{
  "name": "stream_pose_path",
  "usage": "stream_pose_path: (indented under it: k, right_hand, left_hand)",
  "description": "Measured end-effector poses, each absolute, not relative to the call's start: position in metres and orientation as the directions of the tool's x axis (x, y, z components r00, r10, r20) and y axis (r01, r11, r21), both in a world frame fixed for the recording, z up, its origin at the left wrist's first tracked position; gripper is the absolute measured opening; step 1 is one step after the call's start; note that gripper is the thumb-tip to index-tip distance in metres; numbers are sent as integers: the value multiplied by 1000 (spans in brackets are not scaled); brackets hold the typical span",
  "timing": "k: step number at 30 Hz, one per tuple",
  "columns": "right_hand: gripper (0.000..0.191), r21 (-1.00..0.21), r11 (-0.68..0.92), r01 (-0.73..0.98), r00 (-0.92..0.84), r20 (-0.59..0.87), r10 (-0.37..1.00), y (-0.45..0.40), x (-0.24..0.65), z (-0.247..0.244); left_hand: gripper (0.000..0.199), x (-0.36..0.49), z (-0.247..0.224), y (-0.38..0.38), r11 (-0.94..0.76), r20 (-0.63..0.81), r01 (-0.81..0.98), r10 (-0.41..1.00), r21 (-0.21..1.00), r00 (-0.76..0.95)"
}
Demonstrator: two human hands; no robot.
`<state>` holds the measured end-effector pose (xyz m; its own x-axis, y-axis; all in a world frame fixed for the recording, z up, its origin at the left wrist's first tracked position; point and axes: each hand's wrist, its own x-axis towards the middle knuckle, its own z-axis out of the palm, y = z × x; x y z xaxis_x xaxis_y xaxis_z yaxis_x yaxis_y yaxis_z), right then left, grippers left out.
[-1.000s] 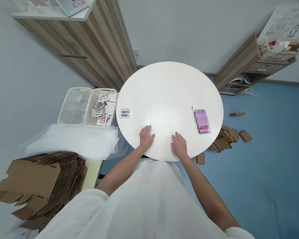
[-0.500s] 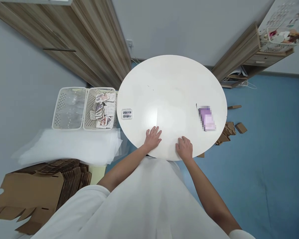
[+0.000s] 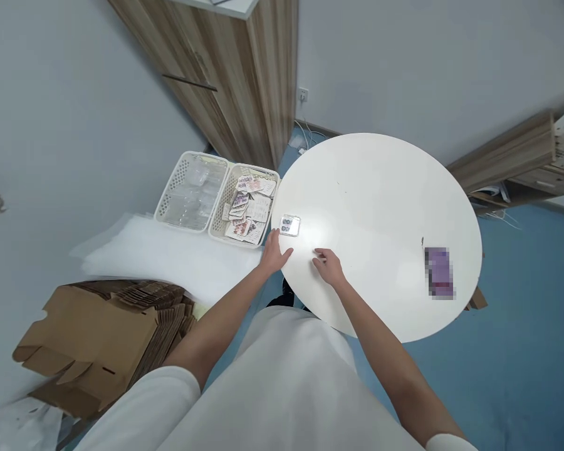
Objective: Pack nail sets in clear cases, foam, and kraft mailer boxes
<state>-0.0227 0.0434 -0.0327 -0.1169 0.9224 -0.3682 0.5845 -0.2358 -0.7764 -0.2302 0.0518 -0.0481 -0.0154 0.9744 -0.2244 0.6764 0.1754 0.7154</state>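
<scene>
On the left side of the round white table [image 3: 380, 207] lies a small clear case [image 3: 289, 225] with dark round items in it. My left hand [image 3: 273, 252] is at the table's left edge, just below the case, its thumb and fingers apart and nothing between them. Farther right, my right hand [image 3: 328, 265] is over the table top, thumb and fingers parted, holding nothing. Whether my left fingertips touch the case I cannot tell.
Left of the table stand a white basket of printed cards [image 3: 258, 208] and one of clear plastic pieces [image 3: 192, 191]. Nearer are translucent sheets [image 3: 169, 254] and flattened cardboard boxes [image 3: 94, 338]. A blurred purple object [image 3: 439, 272] lies on the table's right.
The view has turned left. My left hand has moved from the table's front edge to beside the clear case, and my right hand has also shifted left across the table.
</scene>
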Motion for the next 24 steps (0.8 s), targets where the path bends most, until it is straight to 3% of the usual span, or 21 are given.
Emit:
stream_pose_path:
  k: [4, 8, 18, 24]
  right_hand:
    - [49, -828, -389, 404, -134, -474, 870, 73, -55, -30]
    - [56, -841, -448, 304, -139, -505, 852, 86, -76, -34]
    - [61, -840, -491, 230, -90, -521, 849, 69, -53, -33]
    - [56, -888, -411, 207, -2, -421, 907, 30, 20, -25]
  left_hand:
    - [73, -233, -52, 64, 349, -359, 551, 929, 758, -94]
    - [71, -230, -58, 70, 389, -402, 506, 911, 770, -89]
    - [60, -206, -57, 58, 295, -334, 502, 943, 813, -14]
    - [60, -146, -42, 37, 167, -254, 490, 960, 856, 116]
